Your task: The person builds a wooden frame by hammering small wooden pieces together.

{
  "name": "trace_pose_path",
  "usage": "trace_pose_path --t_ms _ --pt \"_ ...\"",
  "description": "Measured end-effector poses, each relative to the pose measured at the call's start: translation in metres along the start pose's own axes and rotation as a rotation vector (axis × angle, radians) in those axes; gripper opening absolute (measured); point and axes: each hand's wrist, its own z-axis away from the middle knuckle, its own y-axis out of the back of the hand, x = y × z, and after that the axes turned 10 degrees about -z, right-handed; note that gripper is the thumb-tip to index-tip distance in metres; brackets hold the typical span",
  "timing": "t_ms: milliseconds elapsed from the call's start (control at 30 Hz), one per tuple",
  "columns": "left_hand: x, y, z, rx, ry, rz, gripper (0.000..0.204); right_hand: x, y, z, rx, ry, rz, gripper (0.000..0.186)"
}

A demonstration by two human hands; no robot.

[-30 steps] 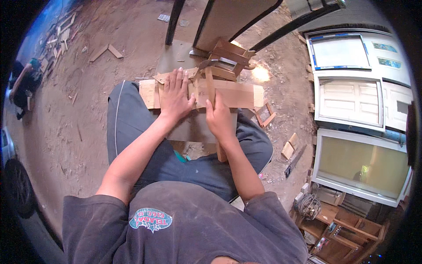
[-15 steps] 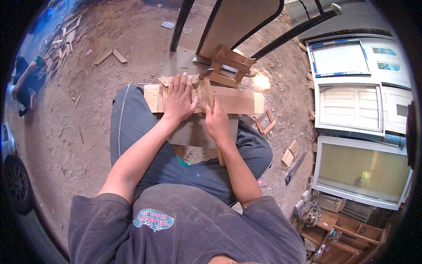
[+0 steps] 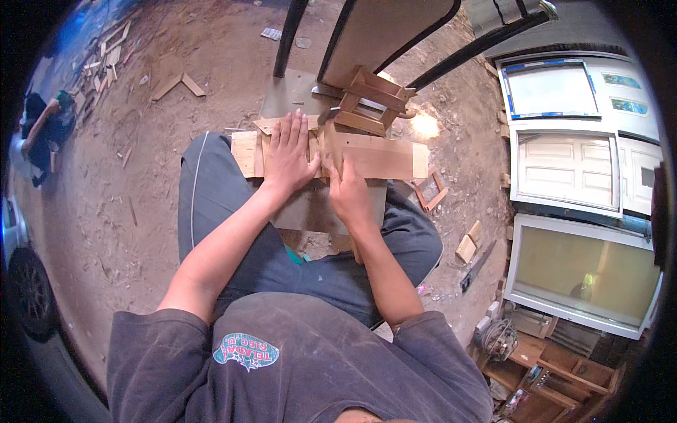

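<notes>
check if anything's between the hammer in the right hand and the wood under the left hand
Nothing visible stands between the hammer and the wood, though the hammer hides the spot beneath it. The left hand lies flat just to the left, and a small wooden frame is beyond the wood.

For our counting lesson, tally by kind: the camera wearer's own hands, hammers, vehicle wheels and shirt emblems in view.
Own hands (left hand, right hand): 2
Hammer: 1
Vehicle wheel: 1
Shirt emblem: 1
Total: 5

Faded dark T-shirt (image 3: 331, 345), short sleeves (image 3: 156, 352), teal chest print (image 3: 246, 351); dark trousers (image 3: 226, 211), pale piping (image 3: 193, 183).
</notes>
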Motion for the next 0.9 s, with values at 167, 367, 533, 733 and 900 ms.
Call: trace_pose_path --t_ms 167,367,533,733,900 --pt "0.000 0.003 -0.001 -0.017 -0.007 -0.002 0.091 -0.007 0.005 0.001 0.052 0.031 -0.075 0.045" --pt "0.001 0.001 -0.002 -0.039 0.006 -0.003 0.090 0.001 0.000 0.001 -0.014 -0.048 -0.013 0.044" --pt "-0.001 -0.003 -0.001 -0.003 0.003 0.001 0.091 -0.010 0.006 0.001 0.012 -0.072 -0.107 0.040" --pt "0.000 0.002 -0.004 -0.045 -0.007 -0.009 0.092 0.002 0.000 0.002 -0.009 -0.061 -0.058 0.041" --pt "0.000 0.002 -0.005 -0.044 -0.011 -0.037 0.092 0.007 -0.003 0.002 0.027 -0.060 -0.094 0.038"
